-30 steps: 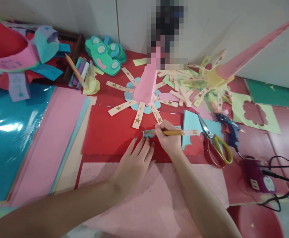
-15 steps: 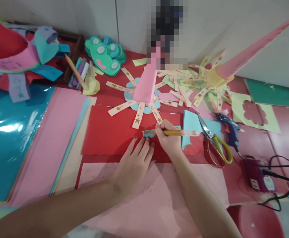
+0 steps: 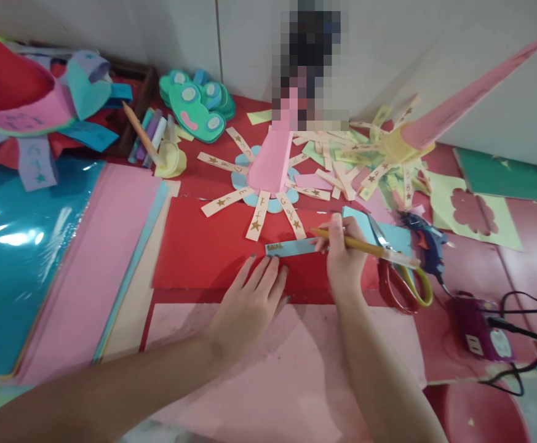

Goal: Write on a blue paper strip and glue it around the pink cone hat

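A yellow pen [image 3: 365, 245] with a clear end is gripped in my right hand [image 3: 346, 261], its tip raised and pointing left. Under that hand's fingertips lies the right end of a narrow blue paper strip [image 3: 296, 247], which has small brown writing at its left end. My left hand [image 3: 255, 292] rests flat with fingers spread, fingertips at the strip's lower left edge. Both hands are over a red sheet [image 3: 203, 246]. Just beyond stands a pink paper cone [image 3: 270, 163] on a blue flower base, with lettered, starred strips fanned around it.
Scissors [image 3: 404, 286] lie right of my right hand, with a glue gun [image 3: 427, 246] and a purple power box [image 3: 483, 329] with black cord beyond. Coloured sheets [image 3: 88, 264] are stacked at left. Green frog-like cutouts [image 3: 197, 107], markers [image 3: 151, 138] and loose paper strips [image 3: 337, 178] lie at the back.
My right hand has moved right with the pen, from the writing to the strip's right end, uncovering more of the strip. My left hand has stayed in place.
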Available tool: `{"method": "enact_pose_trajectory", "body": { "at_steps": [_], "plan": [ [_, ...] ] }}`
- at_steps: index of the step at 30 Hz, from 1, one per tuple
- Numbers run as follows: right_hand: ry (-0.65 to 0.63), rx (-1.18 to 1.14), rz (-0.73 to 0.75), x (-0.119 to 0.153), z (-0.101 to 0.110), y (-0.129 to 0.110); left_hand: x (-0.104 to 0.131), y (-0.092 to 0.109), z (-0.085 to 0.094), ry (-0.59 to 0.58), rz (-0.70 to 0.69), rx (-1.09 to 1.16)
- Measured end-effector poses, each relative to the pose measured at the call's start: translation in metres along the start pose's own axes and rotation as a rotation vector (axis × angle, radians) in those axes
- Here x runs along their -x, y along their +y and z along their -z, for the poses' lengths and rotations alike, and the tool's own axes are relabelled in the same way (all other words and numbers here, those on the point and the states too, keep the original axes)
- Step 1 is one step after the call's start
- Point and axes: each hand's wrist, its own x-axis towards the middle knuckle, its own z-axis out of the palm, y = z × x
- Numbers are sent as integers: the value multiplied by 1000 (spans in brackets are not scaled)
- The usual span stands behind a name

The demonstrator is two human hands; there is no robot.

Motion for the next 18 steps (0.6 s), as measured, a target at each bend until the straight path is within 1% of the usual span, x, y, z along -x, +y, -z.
{"method": "enact_pose_trajectory", "body": {
  "at_steps": [2,7,12,18],
  "plan": [
    [16,-8,12,-4,4,-1,0,0,0,18,-7,-12],
    [54,77,120,-9,10,-5,-1,1,0,49,-29,-23],
    [61,74,90,-10,12,-7,0,1,0,40,-27,-26],
    [167,140,79,-8,10,-10,0,1,1,62,-30,-35]
  ]
}}
